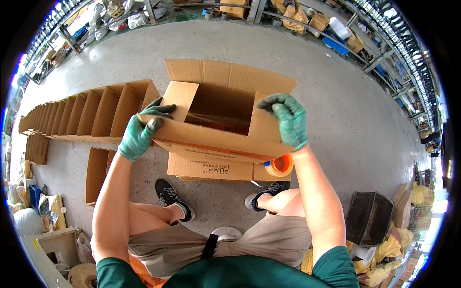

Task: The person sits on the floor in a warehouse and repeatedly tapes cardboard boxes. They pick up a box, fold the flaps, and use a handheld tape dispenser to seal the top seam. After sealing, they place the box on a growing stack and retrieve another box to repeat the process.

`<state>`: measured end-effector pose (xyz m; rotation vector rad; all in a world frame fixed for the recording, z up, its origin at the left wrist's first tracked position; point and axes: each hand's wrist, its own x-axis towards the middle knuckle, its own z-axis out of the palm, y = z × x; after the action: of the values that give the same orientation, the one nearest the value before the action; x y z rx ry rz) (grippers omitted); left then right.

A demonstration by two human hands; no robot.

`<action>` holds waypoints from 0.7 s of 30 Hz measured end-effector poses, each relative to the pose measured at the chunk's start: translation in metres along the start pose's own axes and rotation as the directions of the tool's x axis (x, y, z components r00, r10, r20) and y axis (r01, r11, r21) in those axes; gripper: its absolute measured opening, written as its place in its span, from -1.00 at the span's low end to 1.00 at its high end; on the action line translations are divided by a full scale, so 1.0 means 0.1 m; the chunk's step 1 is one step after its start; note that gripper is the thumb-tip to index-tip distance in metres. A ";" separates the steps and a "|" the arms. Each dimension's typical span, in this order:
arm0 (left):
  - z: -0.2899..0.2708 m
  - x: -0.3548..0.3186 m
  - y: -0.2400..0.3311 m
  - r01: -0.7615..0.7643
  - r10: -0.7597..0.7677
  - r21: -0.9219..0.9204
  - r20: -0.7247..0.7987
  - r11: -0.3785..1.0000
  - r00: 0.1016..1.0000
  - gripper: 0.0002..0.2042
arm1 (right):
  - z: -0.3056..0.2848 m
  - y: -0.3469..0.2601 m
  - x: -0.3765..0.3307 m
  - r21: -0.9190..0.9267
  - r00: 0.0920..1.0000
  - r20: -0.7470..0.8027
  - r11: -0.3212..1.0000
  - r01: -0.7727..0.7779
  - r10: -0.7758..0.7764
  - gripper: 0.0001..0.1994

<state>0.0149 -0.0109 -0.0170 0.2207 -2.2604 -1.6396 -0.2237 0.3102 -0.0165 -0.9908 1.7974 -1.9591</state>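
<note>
Between my hands is an open cardboard box (216,140). Its far flap (230,74) leans outward, while the left flap (182,98) and right flap (264,125) are folded in over the opening. My left hand (146,127), in a green glove with a dark palm, grips the left near corner, thumb on the near flap. My right hand (289,117), gloved alike, has its fingers curled at the right flap's edge. Beneath the box lies a pile of flat cardboard (206,167) with printing. An orange tape roll (279,166) rests on its right end. The inside is mostly in shadow.
A long row of open cardboard boxes (101,113) curves away on the left, with another open box (97,170) nearer me. A black bin (369,218) stands at the lower right. Metal shelving (257,10) with mixed goods lines the far side.
</note>
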 end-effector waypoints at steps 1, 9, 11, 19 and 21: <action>0.01 -0.01 -0.03 0.070 -0.071 -0.029 -0.041 0.997 0.997 -0.36 | -0.01 0.00 0.02 0.132 0.995 -0.075 0.990 -0.058 0.068 -0.81; 0.22 0.18 -0.22 0.168 -0.082 0.258 -0.314 0.951 0.946 -0.24 | -0.05 -0.28 0.21 -0.101 0.850 -0.462 0.937 -0.334 0.253 -0.45; 0.26 0.17 -0.16 0.270 -0.220 0.128 -0.311 0.954 0.925 -0.18 | -0.09 -0.22 0.18 -0.011 0.876 -0.310 0.920 -0.393 0.370 -0.25; 0.24 0.05 -0.01 0.236 -0.178 0.340 -0.193 0.910 0.965 -0.32 | -0.14 0.28 -0.08 -0.315 0.982 -0.023 0.931 -0.187 0.190 -0.62; 0.23 0.06 -0.16 0.209 -0.170 0.182 -0.209 0.961 0.963 -0.41 | -0.13 0.26 -0.09 -0.353 0.990 -0.008 0.925 -0.137 0.144 -0.41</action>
<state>-0.0005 0.0023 -0.0378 0.6377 -2.3128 -1.4030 -0.2314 0.3213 -0.0443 -0.9446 2.1945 -1.5687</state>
